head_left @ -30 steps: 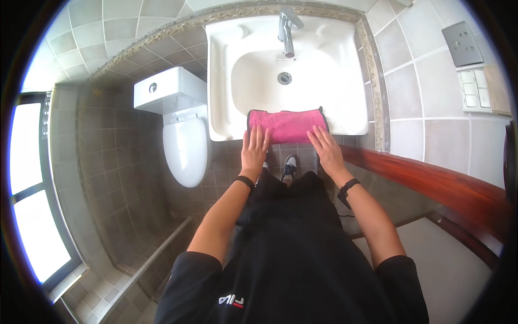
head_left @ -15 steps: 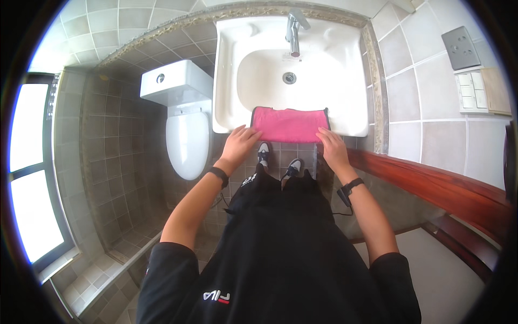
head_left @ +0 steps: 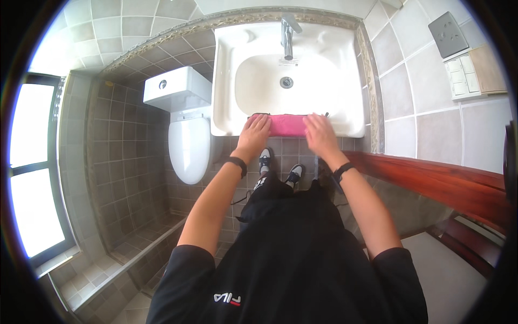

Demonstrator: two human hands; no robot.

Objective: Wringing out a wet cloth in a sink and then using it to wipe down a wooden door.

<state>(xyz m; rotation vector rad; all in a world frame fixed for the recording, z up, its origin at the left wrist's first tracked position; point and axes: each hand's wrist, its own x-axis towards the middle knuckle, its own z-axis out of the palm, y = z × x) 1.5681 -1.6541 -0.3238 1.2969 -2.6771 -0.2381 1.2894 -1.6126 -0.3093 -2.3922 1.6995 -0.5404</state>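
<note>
Left hand [head_left: 253,137]: fingers laid over the left end of the pink cloth; whether they pinch it underneath, you cannot tell.
Right hand [head_left: 322,136]: here it is on the cloth's right end, fingers bent over it, a firm grip impossible to confirm.
Pink cloth [head_left: 287,125]: a narrow strip between the two hands, lying along the front rim of the white basin [head_left: 220,92].
Faucet [head_left: 287,39]: chrome, at the back of the basin, beyond the round drain [head_left: 286,82].
Toilet [head_left: 189,151]: white, lid down, just left of the basin.
</note>
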